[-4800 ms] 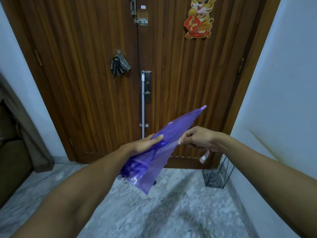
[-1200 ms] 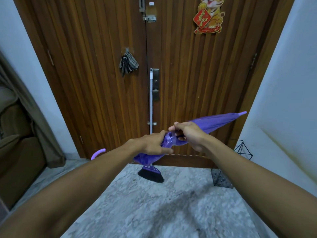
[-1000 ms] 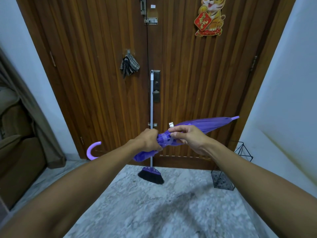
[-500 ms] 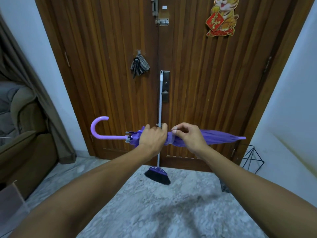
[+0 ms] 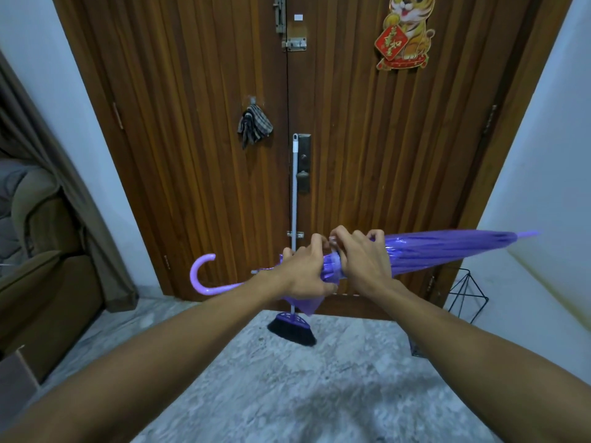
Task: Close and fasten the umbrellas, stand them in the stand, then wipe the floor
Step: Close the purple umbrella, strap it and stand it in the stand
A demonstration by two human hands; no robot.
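Observation:
A folded purple umbrella (image 5: 441, 249) lies almost level in front of me, tip to the right, curved handle (image 5: 200, 276) to the left. My left hand (image 5: 303, 273) grips the bunched canopy near the handle end. My right hand (image 5: 361, 260) holds the canopy just beside it, fingertips pinching the pale strap at the wrap. A black wire umbrella stand (image 5: 463, 295) sits on the floor at the right, by the wall. A checked cloth (image 5: 254, 124) hangs on the wooden door (image 5: 351, 139).
A broom (image 5: 294, 327) leans against the door in the middle, its bristles on the marble floor (image 5: 287, 378). A brown sofa (image 5: 41, 282) and curtain stand at the left. White walls close in on both sides.
The umbrella's canopy has been rolled tight and swung from pointing up-right to nearly level. Both hands have closed together on the wrap; the tip has risen a little in the last half second.

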